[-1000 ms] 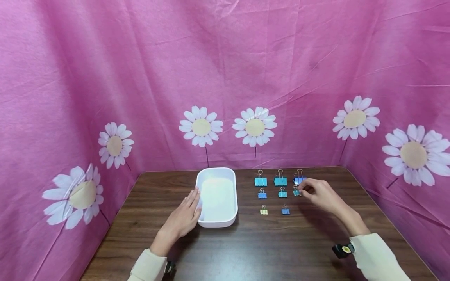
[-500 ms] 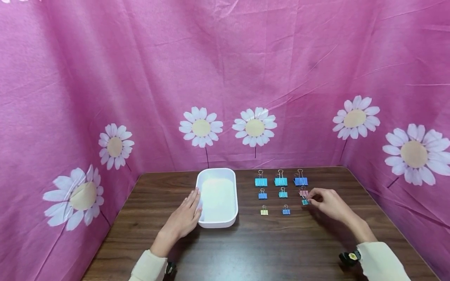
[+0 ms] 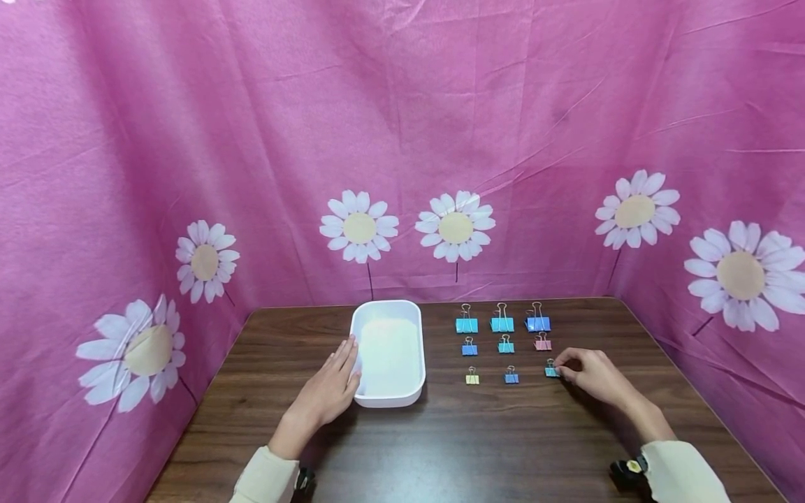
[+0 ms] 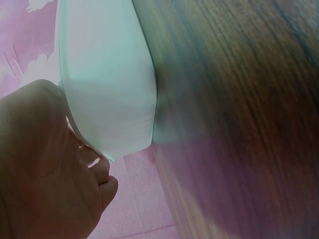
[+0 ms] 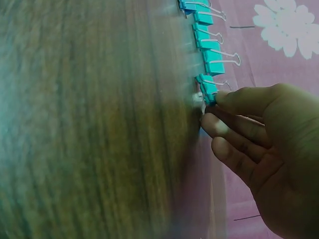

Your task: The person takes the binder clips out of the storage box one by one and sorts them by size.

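Note:
My right hand [image 3: 594, 375] pinches a small teal binder clip [image 3: 550, 372] at its right side, close over the table at the right end of the front row. In the right wrist view, thumb and index finger meet at the edge of that teal clip [image 5: 207, 88]. Just behind it stands a pink binder clip [image 3: 543, 345], and behind that a large blue one [image 3: 538, 324]. With its fingers fairly straight, my left hand [image 3: 327, 384] rests along the left rim of a white tray [image 3: 390, 402]. The left wrist view shows the tray's outer wall [image 4: 109, 74] beside the palm.
Left of the pinched clip, more binder clips stand in rows: large teal ones [image 3: 467, 325] at the back, a blue [image 3: 469, 350] and a teal [image 3: 506, 347] in the middle, a yellow [image 3: 472, 380] and a blue [image 3: 512, 378] in front. Pink flowered cloth [image 3: 402, 140] surrounds the table [image 3: 402, 454].
My right hand has brought the small teal clip from the middle row toward me and slightly right, uncovering the pink clip and the large blue one. The left hand and tray have stayed put.

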A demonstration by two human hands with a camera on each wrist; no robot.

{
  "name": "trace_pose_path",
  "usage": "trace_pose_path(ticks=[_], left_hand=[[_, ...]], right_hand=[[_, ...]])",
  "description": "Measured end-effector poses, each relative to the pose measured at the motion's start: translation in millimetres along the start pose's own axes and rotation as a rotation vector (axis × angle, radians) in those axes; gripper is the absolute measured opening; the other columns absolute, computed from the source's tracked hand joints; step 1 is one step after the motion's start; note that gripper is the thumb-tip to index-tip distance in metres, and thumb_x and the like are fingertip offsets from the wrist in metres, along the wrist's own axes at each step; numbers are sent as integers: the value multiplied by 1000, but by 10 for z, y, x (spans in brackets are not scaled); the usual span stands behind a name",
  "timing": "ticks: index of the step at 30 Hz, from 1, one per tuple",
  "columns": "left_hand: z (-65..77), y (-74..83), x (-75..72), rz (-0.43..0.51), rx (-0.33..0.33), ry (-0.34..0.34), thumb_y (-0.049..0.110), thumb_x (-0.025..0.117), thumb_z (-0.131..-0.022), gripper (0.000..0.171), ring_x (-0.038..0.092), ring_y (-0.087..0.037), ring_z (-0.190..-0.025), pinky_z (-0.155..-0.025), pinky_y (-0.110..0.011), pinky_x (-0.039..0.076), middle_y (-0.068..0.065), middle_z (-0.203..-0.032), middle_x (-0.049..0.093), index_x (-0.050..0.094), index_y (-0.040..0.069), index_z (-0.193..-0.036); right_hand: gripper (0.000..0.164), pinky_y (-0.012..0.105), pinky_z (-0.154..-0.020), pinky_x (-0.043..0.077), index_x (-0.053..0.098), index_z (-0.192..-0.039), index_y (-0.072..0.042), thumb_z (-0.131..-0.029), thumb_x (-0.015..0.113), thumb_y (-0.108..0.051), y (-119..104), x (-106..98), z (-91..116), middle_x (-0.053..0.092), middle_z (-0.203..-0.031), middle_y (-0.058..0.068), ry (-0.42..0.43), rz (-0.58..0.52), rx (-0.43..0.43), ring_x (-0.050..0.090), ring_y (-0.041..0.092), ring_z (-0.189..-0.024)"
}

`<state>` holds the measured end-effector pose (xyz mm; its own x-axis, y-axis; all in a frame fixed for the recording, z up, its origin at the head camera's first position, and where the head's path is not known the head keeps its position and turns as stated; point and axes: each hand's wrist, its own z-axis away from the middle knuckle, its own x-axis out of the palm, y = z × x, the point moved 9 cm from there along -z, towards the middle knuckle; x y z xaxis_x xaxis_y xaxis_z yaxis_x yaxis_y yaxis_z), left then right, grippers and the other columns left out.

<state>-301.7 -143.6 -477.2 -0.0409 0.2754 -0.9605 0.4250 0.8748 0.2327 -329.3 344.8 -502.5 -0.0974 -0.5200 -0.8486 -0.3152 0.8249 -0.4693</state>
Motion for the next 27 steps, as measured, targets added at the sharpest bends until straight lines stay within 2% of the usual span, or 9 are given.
trace_pose_path(ticks=[8,18,24,27], left_hand=[[-4,5,-4,-5,1,1,21,46,-113,59,30,-37,-162,-133,-51,30,-23,-174,30,33,-10,-162],[-14,24,3,-4,7,6,21,46,-113,59,30,-37,-162,-133,-53,31,-23,-173,30,34,-10,-161],[-20,23,-4,25,3,-3,22,47,-113,61,30,-39,-162,-133,-55,30,-24,-173,29,32,-11,-162],[-25,7,-26,48,-9,6,26,48,-113,62,32,-40,-161,-132,-57,31,-24,-173,31,34,-10,-162]], right_hand=[[11,27,-71,55,77,-93,-20,-90,84,-12,21,13,13,77,-89,-8,26,2,-1,63,-2,-80],[13,24,-65,46,78,-91,-18,-87,87,-10,4,22,48,71,-88,-9,51,-6,-46,52,-1,-75],[12,25,-70,51,79,-93,-19,-88,86,-11,12,-36,49,75,-93,-6,48,-7,-22,59,-1,-81],[7,26,-70,54,79,-97,-17,-92,82,-12,23,-100,18,76,-93,-5,32,-20,10,61,-1,-80]])
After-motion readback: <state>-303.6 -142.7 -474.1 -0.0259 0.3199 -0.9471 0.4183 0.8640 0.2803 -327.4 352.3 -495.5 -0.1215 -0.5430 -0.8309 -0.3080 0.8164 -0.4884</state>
